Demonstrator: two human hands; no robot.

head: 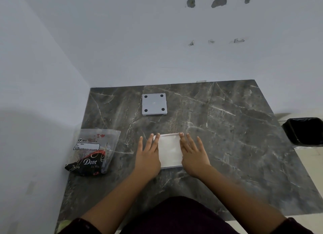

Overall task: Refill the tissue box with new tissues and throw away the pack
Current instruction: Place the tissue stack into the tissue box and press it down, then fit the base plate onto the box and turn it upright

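Observation:
A white square tissue box (172,166) lies open on the dark marble table, with white tissues (169,150) filling it. My left hand (148,153) rests flat on the box's left side, fingers spread. Flat against the right side lies my right hand (191,153), fingertips at the far corner. The box's grey lid (153,104), with black round feet at its corners, lies upside down further back. The plastic tissue pack (92,151), printed "Dove", lies flattened at the table's left edge.
A black-lined waste bin (305,131) stands on the floor off the table's right side. White walls close the table (236,129) in at the back and left. My dark sleeves sit at the near edge.

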